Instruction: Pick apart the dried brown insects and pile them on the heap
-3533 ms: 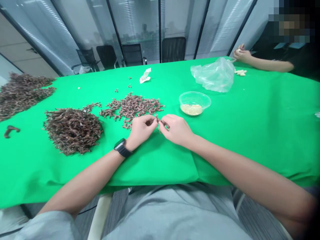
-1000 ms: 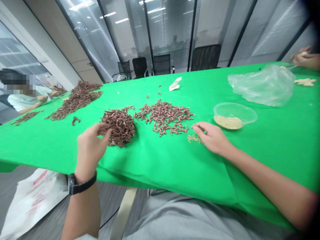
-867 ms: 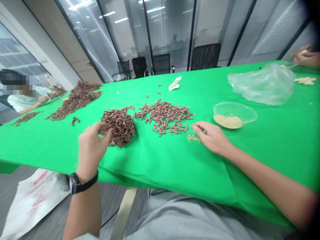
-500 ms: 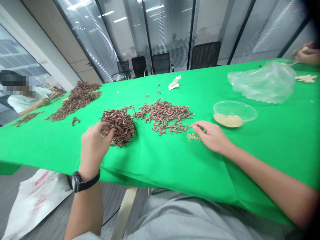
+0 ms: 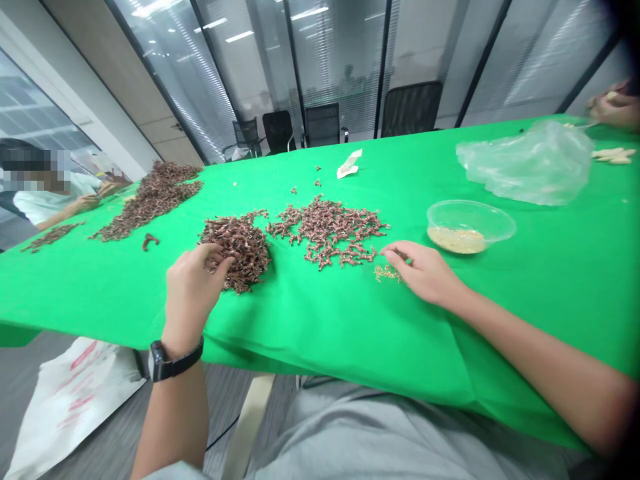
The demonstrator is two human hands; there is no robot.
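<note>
My left hand (image 5: 193, 287), with a dark band on the wrist, is at the left side of a heap of brown, knobbly, twig-like pieces (image 5: 245, 250). Its thumb and fingers curl together against the heap; whatever they pinch is hidden. To the right lies a flatter, looser spread of similar reddish-brown pieces (image 5: 335, 230). My right hand (image 5: 420, 267) rests at the right end of this spread, thumb and fingers closed in a pinch whose contents I cannot make out. Small yellowish bits (image 5: 386, 273) lie right beneath its fingertips.
A clear plastic bowl (image 5: 500, 230) with pale yellowish bits stands right of my right hand. Behind it lies a clear plastic bag (image 5: 530, 163). A larger brown heap (image 5: 155, 193) sits far left, near a seated person. Another person's hands (image 5: 615, 107) show at upper right.
My left hand has shifted slightly right along the heap, its thumb moving over the pieces. My right hand stays in place.
</note>
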